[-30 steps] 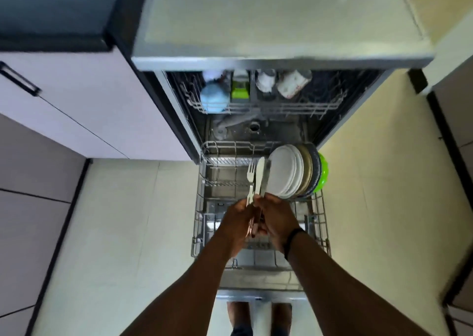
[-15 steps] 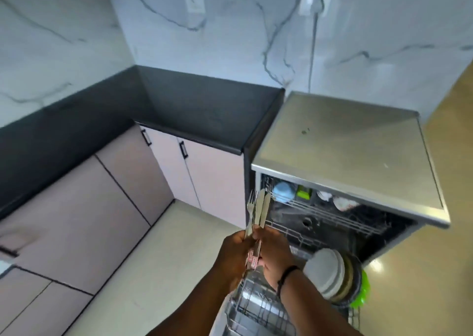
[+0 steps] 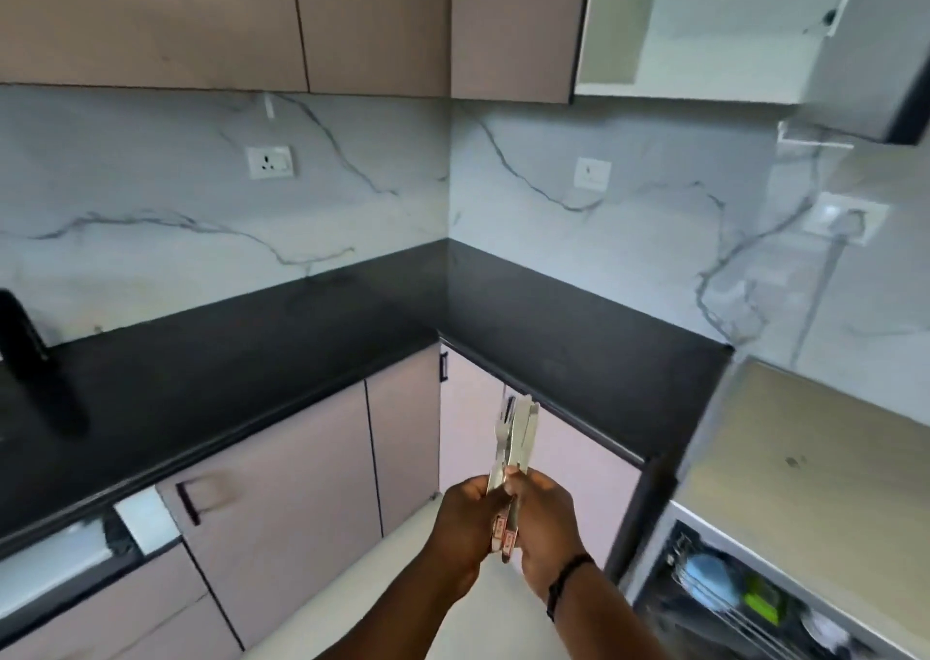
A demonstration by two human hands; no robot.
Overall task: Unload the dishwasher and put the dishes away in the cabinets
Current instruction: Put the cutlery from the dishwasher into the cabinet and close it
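A bundle of pale cutlery (image 3: 516, 433), a fork and knives with tips up, stands upright in front of me. My left hand (image 3: 465, 523) and my right hand (image 3: 546, 518) both grip its handles, fingers curled round them, one hand on each side. The open dishwasher (image 3: 745, 589) shows at the lower right, its upper rack holding a blue bowl (image 3: 708, 578) and a green item (image 3: 760, 604). Closed pink lower cabinets (image 3: 302, 468) run under the black L-shaped countertop (image 3: 302, 337).
Brown upper cabinets (image 3: 226, 15) hang across the top, and one open white cabinet (image 3: 704, 25) with its door (image 3: 865, 55) swung out sits upper right. A black tap (image 3: 35, 357) stands at the left. Wall sockets dot the marble backsplash.
My view has swung up and left from the dishwasher racks to the counter corner and upper cabinets. Both hands keep hold of the cutlery, carried away from the lower rack.
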